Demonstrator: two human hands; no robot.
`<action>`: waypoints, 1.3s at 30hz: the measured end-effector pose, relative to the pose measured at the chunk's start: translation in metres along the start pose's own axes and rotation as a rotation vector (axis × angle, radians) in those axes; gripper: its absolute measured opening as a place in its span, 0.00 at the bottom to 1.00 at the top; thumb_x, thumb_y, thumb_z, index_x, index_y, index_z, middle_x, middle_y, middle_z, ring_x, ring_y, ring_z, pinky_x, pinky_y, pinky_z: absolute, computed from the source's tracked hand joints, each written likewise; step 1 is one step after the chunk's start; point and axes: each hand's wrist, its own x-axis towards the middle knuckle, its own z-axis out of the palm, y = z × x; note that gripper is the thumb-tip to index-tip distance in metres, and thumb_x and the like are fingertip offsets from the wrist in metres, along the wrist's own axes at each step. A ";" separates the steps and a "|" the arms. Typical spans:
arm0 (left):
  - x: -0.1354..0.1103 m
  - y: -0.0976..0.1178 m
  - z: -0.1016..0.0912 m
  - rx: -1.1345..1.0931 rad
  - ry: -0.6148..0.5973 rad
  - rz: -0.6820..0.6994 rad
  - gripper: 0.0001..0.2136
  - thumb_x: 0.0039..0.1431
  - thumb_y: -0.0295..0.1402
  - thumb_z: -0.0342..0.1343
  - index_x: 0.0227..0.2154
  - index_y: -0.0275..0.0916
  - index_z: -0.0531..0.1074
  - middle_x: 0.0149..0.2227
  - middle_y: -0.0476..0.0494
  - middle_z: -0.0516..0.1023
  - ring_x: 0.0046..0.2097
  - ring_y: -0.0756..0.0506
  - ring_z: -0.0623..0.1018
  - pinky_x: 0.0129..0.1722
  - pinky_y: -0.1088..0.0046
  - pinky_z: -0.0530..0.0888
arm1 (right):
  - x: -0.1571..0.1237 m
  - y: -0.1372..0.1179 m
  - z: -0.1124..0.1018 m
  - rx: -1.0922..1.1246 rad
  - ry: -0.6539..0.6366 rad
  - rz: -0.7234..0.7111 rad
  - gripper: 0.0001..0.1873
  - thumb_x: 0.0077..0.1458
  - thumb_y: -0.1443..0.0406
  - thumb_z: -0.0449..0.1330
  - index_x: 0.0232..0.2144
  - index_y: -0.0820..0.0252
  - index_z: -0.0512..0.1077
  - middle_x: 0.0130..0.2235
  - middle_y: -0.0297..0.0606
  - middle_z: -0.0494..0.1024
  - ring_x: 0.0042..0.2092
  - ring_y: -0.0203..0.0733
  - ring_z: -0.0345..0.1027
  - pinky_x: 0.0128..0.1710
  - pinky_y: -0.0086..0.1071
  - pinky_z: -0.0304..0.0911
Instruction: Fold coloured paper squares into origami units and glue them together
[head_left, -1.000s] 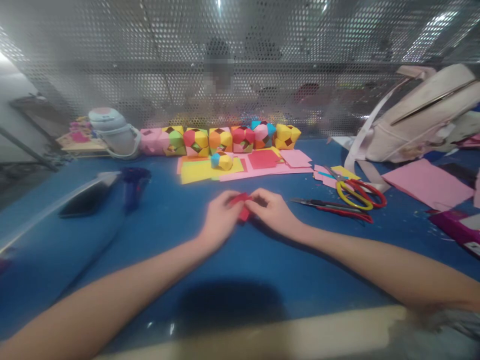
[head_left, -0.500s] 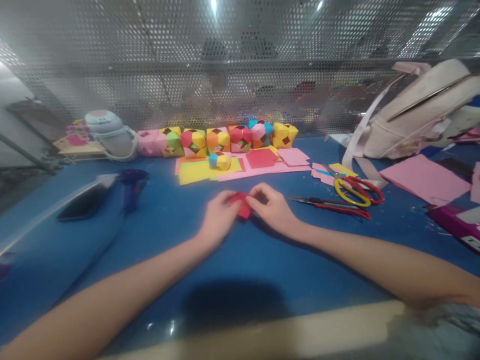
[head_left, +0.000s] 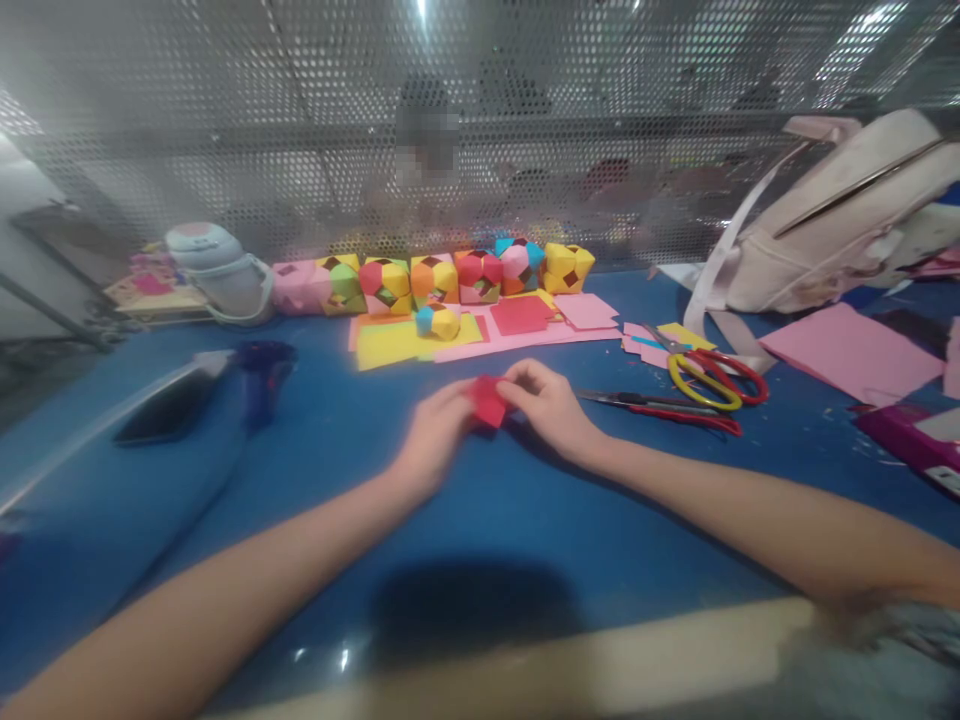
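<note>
A small piece of folded red paper (head_left: pixel 489 402) is held between my two hands, a little above the blue table (head_left: pixel 315 440). My left hand (head_left: pixel 439 425) grips its left edge, with some of the fingers hidden behind the paper. On the other side, my right hand (head_left: pixel 551 408) pinches the upper right edge between thumb and index finger. Just beyond lie stacked coloured paper sheets (head_left: pixel 390 345), and a small blue and yellow folded paper piece (head_left: pixel 439 322) sits on them.
Several folded paper balls (head_left: pixel 386 285) line the back. Scissors (head_left: pixel 705 380) and a red-handled cutting tool (head_left: pixel 660 408) lie right of my hands. A white bag (head_left: pixel 832 220) stands at far right. Leftward are a phone (head_left: pixel 176 405), a dark blue handheld object (head_left: pixel 262 375) and a bottle (head_left: pixel 217 270).
The red paper has turned, so more of its flat face shows. My left thumb no longer lies across its front. My right hand keeps its pinch almost in place.
</note>
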 end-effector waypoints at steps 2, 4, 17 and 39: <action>0.002 -0.002 0.000 -0.013 -0.011 -0.012 0.10 0.43 0.25 0.55 0.31 0.34 0.76 0.29 0.46 0.77 0.30 0.51 0.73 0.31 0.76 0.70 | 0.001 0.000 0.000 0.035 0.016 0.024 0.08 0.48 0.61 0.58 0.25 0.59 0.64 0.25 0.29 0.67 0.26 0.32 0.60 0.28 0.29 0.57; 0.004 -0.004 -0.001 -0.001 -0.013 -0.011 0.11 0.42 0.24 0.56 0.32 0.34 0.76 0.29 0.46 0.77 0.30 0.51 0.74 0.33 0.75 0.71 | 0.002 -0.002 -0.001 0.062 0.047 0.031 0.08 0.47 0.61 0.58 0.25 0.59 0.65 0.24 0.29 0.67 0.26 0.32 0.59 0.28 0.29 0.56; 0.007 -0.012 -0.008 0.150 0.103 0.047 0.08 0.48 0.29 0.57 0.33 0.33 0.74 0.32 0.44 0.78 0.31 0.50 0.77 0.34 0.73 0.74 | 0.016 0.009 -0.009 0.026 0.245 0.059 0.06 0.45 0.64 0.58 0.23 0.59 0.63 0.21 0.27 0.66 0.22 0.32 0.59 0.24 0.29 0.55; 0.006 -0.007 -0.007 0.343 0.176 0.116 0.08 0.47 0.29 0.57 0.33 0.34 0.72 0.33 0.44 0.76 0.33 0.50 0.75 0.33 0.75 0.72 | -0.005 -0.005 -0.001 0.016 -0.066 -0.052 0.07 0.49 0.61 0.58 0.28 0.60 0.66 0.27 0.32 0.71 0.29 0.34 0.64 0.30 0.30 0.62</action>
